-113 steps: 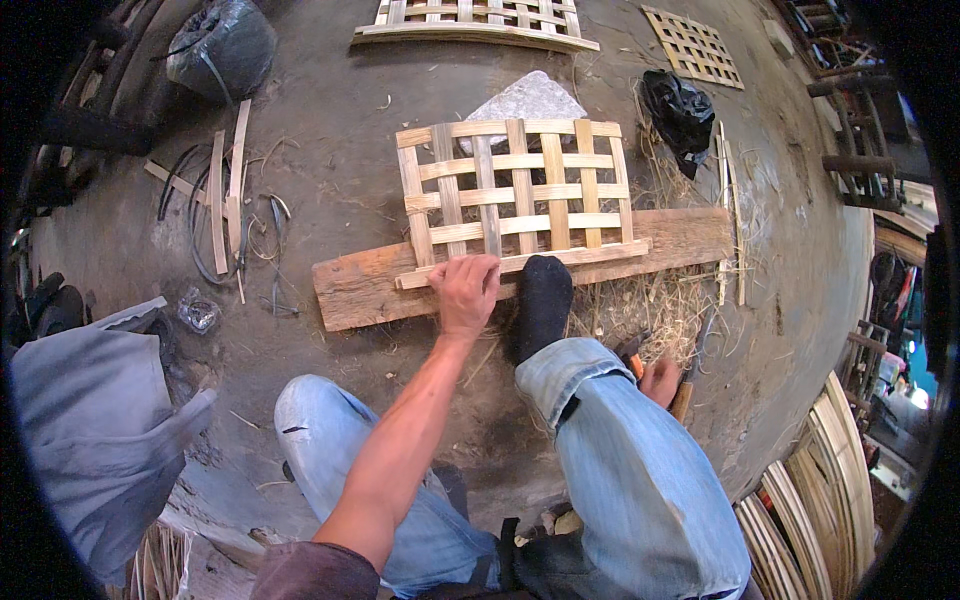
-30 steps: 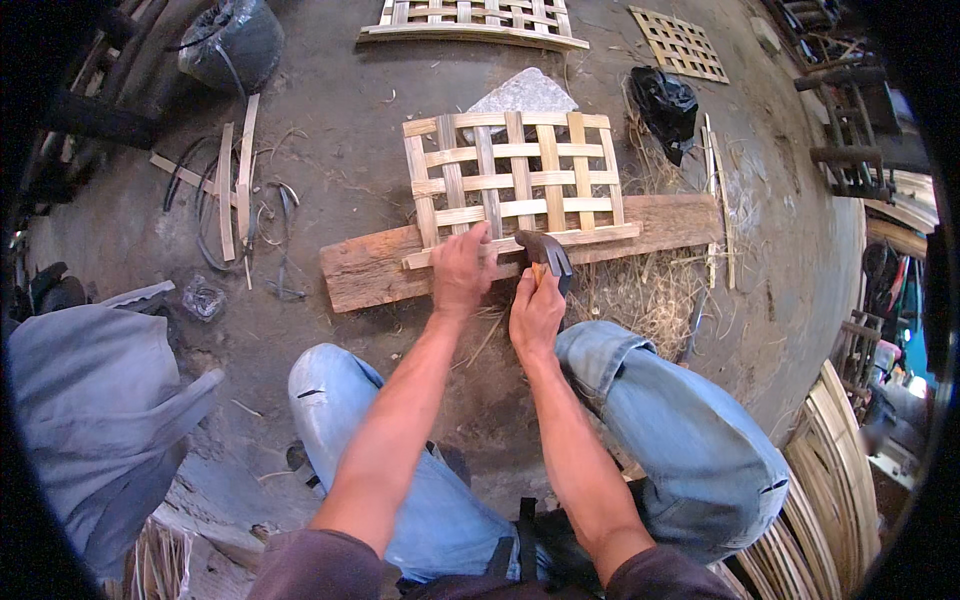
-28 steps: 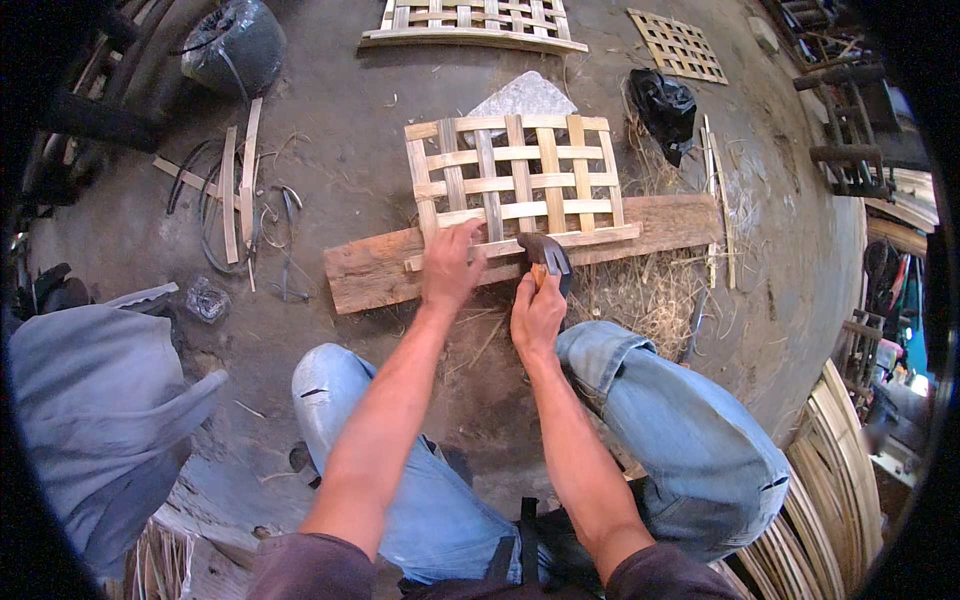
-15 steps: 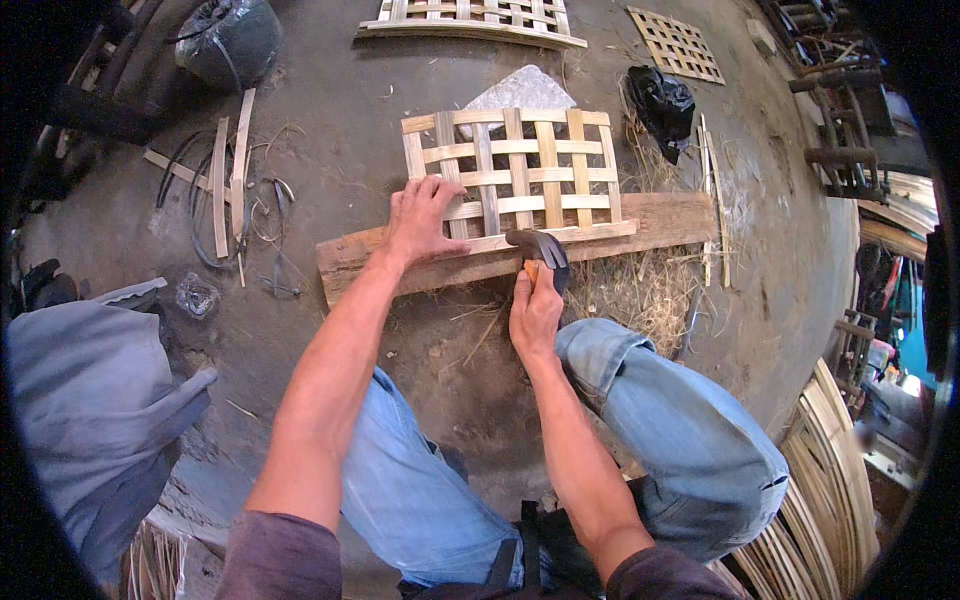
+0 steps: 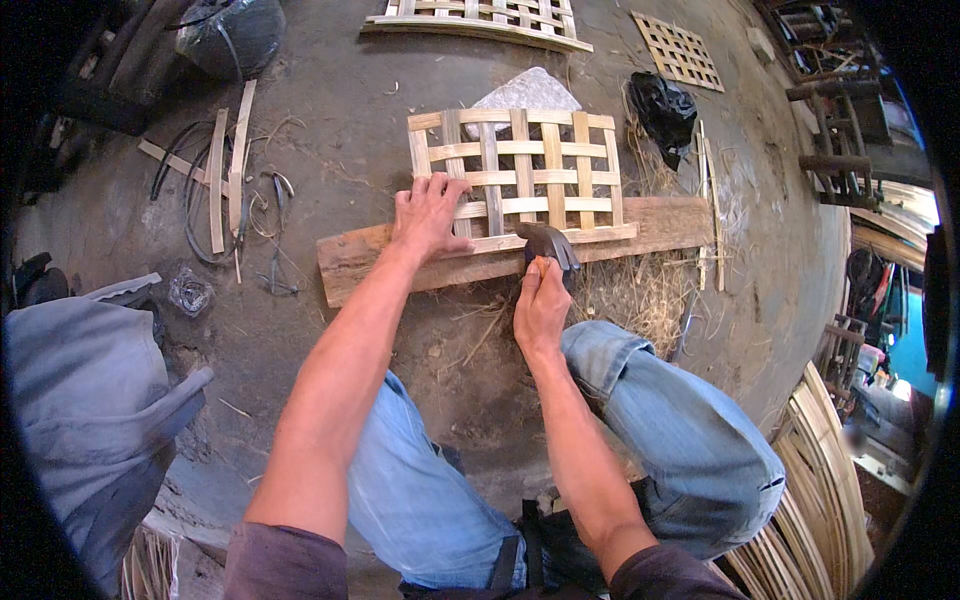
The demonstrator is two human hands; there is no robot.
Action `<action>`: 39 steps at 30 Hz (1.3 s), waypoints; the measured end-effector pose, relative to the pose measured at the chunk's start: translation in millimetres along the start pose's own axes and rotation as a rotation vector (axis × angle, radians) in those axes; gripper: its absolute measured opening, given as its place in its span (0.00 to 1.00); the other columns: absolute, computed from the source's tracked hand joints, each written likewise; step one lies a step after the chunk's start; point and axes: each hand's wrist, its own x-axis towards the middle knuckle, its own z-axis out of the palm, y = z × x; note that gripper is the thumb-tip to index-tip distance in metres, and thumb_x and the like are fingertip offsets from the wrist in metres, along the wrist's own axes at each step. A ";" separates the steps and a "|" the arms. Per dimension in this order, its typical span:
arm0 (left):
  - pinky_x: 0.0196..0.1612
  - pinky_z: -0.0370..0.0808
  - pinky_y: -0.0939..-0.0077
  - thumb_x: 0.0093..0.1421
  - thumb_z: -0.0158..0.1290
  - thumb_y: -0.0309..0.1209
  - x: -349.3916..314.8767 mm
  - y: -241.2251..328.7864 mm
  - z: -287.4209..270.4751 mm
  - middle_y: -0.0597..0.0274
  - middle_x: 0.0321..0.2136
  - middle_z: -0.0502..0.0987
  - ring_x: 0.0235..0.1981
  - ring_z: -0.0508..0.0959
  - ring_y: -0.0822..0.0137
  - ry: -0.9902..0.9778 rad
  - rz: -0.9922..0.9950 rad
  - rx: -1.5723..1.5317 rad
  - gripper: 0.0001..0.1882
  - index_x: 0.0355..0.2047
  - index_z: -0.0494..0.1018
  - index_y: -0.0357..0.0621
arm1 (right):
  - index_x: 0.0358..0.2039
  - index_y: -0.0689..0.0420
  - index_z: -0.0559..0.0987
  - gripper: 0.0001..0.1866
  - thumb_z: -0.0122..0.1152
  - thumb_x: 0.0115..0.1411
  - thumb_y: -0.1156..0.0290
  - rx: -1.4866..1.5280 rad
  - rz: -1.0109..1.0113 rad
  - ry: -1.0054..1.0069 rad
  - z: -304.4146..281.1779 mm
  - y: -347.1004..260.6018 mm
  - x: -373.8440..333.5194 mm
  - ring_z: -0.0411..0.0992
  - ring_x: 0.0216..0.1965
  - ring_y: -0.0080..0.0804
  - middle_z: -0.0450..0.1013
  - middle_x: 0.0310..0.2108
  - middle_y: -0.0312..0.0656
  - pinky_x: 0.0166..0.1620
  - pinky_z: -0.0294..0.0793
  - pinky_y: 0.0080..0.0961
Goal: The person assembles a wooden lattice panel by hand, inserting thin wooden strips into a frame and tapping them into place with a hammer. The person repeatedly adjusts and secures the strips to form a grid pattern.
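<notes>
Hammer (image 5: 548, 245) is filling the closed right hand (image 5: 541, 306); spread left hand (image 5: 425, 222), seemingly bracing the lattice (image 5: 553, 170), should be avoiding blows.

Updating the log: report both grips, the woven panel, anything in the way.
Left grip spread on woven panel, lower left. Right grip closed around hammer, head at panel's lower edge. Panel overlaps plank. Loose straw right of hammer.

No legible txt, labels, brands, nos. or signs on anything in view rn.
</notes>
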 end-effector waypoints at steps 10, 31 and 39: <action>0.56 0.67 0.48 0.34 0.75 0.51 -0.4 -2.0 2.9 0.61 0.55 0.66 0.60 0.65 0.54 0.032 0.013 0.018 0.50 0.58 0.64 0.61 | 0.46 0.61 0.73 0.11 0.51 0.69 0.69 -0.055 -0.095 0.042 -2.0 -14.6 -10.9 0.74 0.40 0.64 0.75 0.38 0.60 0.40 0.73 0.54; 0.56 0.67 0.47 0.34 0.75 0.49 2.4 3.5 -3.3 0.64 0.56 0.65 0.61 0.64 0.54 -0.024 0.010 -0.016 0.50 0.59 0.64 0.62 | 0.44 0.61 0.74 0.10 0.50 0.69 0.69 -0.059 -0.139 0.002 -2.3 -18.7 -15.3 0.73 0.37 0.63 0.74 0.36 0.58 0.38 0.72 0.51; 0.55 0.68 0.46 0.35 0.75 0.50 -2.0 -7.6 -0.9 0.63 0.55 0.65 0.61 0.64 0.54 -0.003 -0.018 0.010 0.49 0.58 0.64 0.61 | 0.49 0.57 0.74 0.12 0.54 0.66 0.69 -0.117 -0.055 -0.047 -12.1 -36.4 -7.3 0.75 0.39 0.63 0.76 0.40 0.59 0.38 0.74 0.54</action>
